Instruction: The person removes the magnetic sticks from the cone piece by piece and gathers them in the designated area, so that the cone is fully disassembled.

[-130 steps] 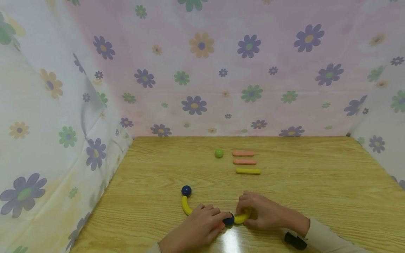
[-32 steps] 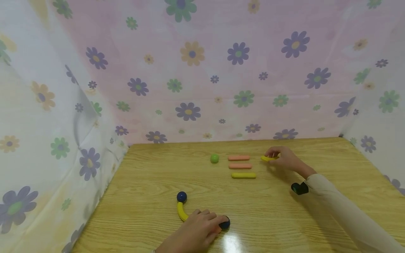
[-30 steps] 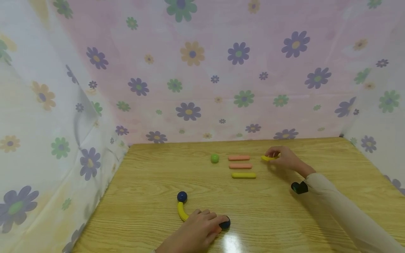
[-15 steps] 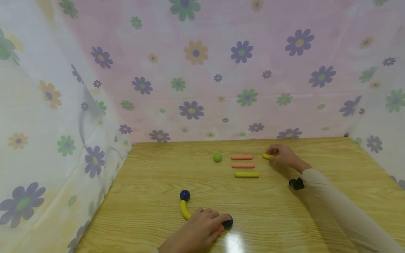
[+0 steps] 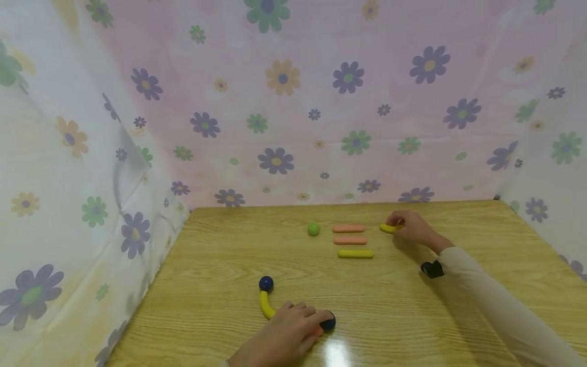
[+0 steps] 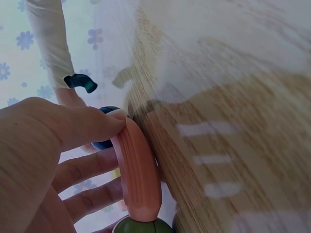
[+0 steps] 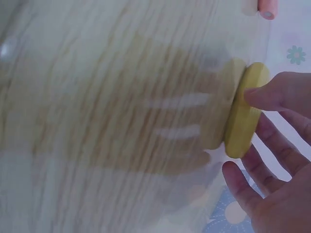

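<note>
My left hand (image 5: 286, 334) grips a curved orange stick (image 6: 138, 170) near the table's front, thumb along it. A dark blue ball (image 5: 328, 321) sits at the stick's right end, under the fingertips. In the left wrist view a dark green ball (image 6: 141, 225) meets its other end. Left of the hand, a curved yellow stick (image 5: 266, 304) leads up to another blue ball (image 5: 266, 284); its lower end is hidden under the hand. At the back right, my right hand (image 5: 415, 228) pinches a second curved yellow stick (image 7: 247, 116) between thumb and fingers, close over the tabletop.
Two straight orange sticks (image 5: 348, 229) and a straight yellow stick (image 5: 355, 254) lie in a column left of the right hand. A light green ball (image 5: 314, 229) rests beside them. Flowered cloth (image 5: 302, 127) walls the wooden table (image 5: 220, 255) at back and sides.
My right hand has carried the curved yellow stick from the blue ball beside my left hand to the back right. During the last second both hands have barely moved.
</note>
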The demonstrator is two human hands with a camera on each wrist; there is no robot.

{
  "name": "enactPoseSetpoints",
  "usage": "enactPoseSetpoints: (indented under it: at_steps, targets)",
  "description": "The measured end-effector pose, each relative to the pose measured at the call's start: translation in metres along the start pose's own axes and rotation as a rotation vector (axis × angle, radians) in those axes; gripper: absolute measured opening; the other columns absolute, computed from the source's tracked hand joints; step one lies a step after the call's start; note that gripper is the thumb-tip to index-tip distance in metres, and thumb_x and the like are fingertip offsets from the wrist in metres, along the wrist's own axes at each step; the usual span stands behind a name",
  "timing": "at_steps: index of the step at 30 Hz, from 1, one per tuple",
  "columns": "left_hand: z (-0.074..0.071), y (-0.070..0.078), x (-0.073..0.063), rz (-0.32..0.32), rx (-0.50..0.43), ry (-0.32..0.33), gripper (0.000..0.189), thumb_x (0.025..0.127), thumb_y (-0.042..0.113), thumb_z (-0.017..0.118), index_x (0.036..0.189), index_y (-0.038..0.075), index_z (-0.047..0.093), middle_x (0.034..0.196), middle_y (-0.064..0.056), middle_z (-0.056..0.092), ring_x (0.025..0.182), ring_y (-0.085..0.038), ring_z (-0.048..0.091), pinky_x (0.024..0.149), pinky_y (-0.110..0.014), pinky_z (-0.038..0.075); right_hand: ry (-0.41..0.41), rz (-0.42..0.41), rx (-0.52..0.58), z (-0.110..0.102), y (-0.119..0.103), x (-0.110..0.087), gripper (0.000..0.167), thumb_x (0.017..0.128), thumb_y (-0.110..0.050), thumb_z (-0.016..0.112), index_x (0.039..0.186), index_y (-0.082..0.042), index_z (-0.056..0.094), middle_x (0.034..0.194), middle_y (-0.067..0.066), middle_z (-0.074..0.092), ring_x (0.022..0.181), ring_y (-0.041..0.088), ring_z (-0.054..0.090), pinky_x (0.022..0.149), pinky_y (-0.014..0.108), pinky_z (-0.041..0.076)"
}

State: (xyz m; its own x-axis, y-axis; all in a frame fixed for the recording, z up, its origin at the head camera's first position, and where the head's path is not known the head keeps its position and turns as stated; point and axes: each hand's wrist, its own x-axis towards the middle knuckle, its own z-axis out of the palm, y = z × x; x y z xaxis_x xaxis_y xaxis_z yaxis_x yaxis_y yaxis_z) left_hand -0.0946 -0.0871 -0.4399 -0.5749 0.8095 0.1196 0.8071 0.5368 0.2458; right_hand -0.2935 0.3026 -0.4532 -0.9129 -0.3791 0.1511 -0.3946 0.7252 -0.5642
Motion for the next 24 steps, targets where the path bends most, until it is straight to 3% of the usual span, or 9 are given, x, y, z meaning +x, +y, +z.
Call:
enactPoseSetpoints:
  at_steps: [8,16,24]
  targets:
    - [-0.001,-0.002,-0.002,0.006,-0.008,0.008,0.034,0.098,0.025,0.054,0.132,0.027,0.051,0.093,0.016,0.056,0.085,0.001,0.052,0.073,-0.023,0.043,0.004,-0.049,0.029,-0.012,-0.017,-0.011,0.026,0.080,0.005,0.065,0.106,0.001,0.063,0.107,0.019,0.060,0.096,0.039,0.054,0.077,0.053,0.048]
    - [-0.001,-0.004,-0.003,-0.005,-0.013,0.004,0.036,0.097,0.023,0.055,0.133,0.027,0.051,0.096,0.015,0.058,0.089,-0.001,0.054,0.075,-0.025,0.045,-0.032,-0.135,0.084,-0.015,-0.052,-0.023,0.026,0.082,0.002,0.069,0.108,-0.003,0.064,0.106,0.017,0.061,0.094,0.036,0.057,0.072,0.041,0.052]
    - [0.001,-0.006,0.000,0.009,0.001,0.066,0.035,0.096,0.024,0.057,0.131,0.026,0.054,0.089,0.014,0.056,0.080,0.001,0.051,0.066,-0.018,0.040,-0.095,-0.239,0.128,-0.009,-0.088,-0.039,0.025,0.086,-0.010,0.070,0.108,-0.015,0.062,0.104,0.005,0.060,0.092,0.023,0.056,0.072,0.035,0.052]
